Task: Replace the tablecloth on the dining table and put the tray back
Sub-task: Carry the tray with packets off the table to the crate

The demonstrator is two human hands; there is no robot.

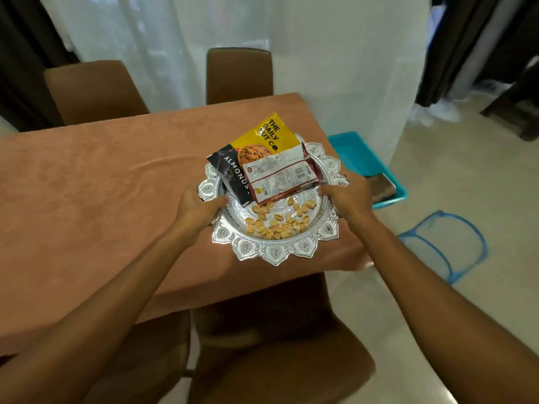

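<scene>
Silver tray [274, 252] at the tablecloth's [87, 185] right edge — my left hand [201, 205] and right hand [347, 196] grip opposite rims; stiff, slick metal, loose shells [277, 223] — I'd hold it level

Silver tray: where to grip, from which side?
Take the tray by its scalloped rim at opposite edges, left hand from the left, right hand from the right. It is wide, shallow, carrying loose nuts and packets; a two-sided hold keeps it level.

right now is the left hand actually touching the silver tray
Touching. The head view shows the left hand gripping the silver tray at its left rim, with the thumb lying over the ornate edge and no gap between them.
</scene>
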